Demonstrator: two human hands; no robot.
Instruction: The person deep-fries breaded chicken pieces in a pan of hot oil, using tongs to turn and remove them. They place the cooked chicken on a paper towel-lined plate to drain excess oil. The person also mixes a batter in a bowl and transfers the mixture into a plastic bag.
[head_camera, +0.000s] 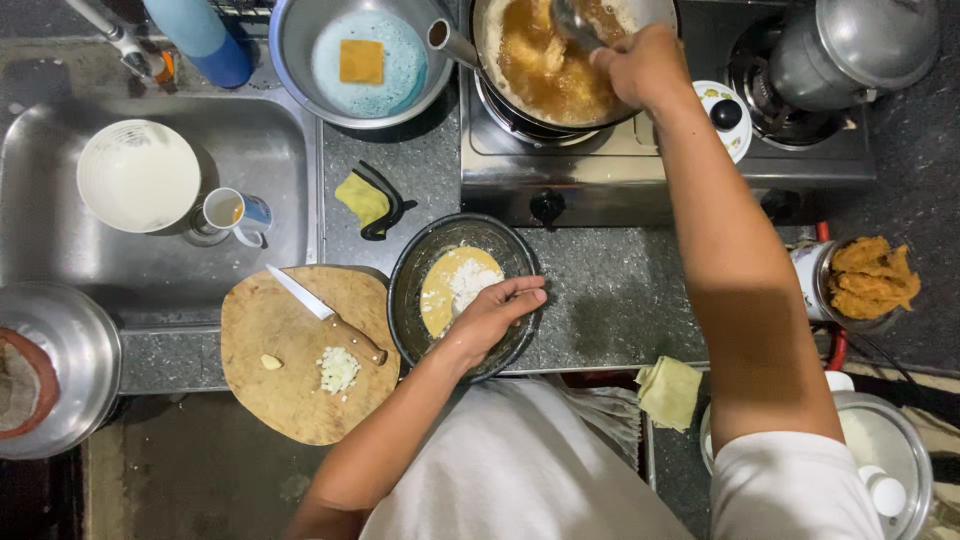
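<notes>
- Head view: your left hand (492, 312) rests on the rim of the dark bowl (412, 300), fingers loosely curled and reaching over the yellow batter with white flour (458, 285) inside; it pinches nothing.
- Your right hand (640, 66) is closed around the handle of a metal ladle (572, 20), held over the pan (545, 60) of bubbling brown oil on the stove (640, 165).
- The dark bowl sits on the speckled surface (610, 300), just in front of the stove.
- Left of the bowl, nearly touching it, lies a round wooden board (290, 385) with a knife (325, 315) and chopped white bits (338, 370).
- Fried golden pieces fill a cup (870, 278) to your right.
</notes>
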